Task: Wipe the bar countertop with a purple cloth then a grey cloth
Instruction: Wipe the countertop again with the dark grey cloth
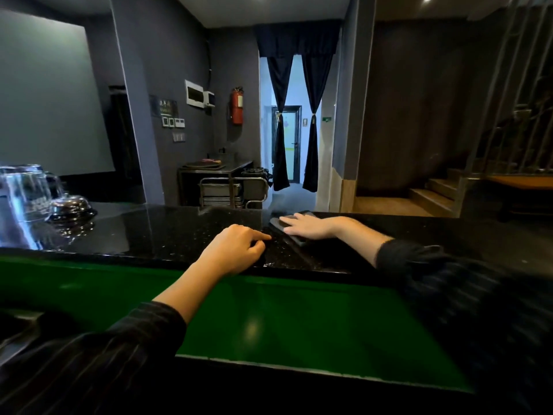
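Note:
The bar countertop [167, 232] is black speckled stone and runs across the middle of the view. A folded grey cloth [282, 227] lies on it right of centre. My right hand [311, 226] presses flat on that cloth, fingers spread and pointing left. My left hand [236, 248] rests on the stone near the front edge, just left of the cloth, fingers curled, forefinger touching the surface, holding nothing. No purple cloth is visible.
A silver call bell [70, 206] and upturned glass mugs [25, 193] stand at the counter's left end. Below the front edge lies a green lower surface [269, 319]. Beyond the bar are a metal trolley [232, 190], a curtained doorway and stairs at right.

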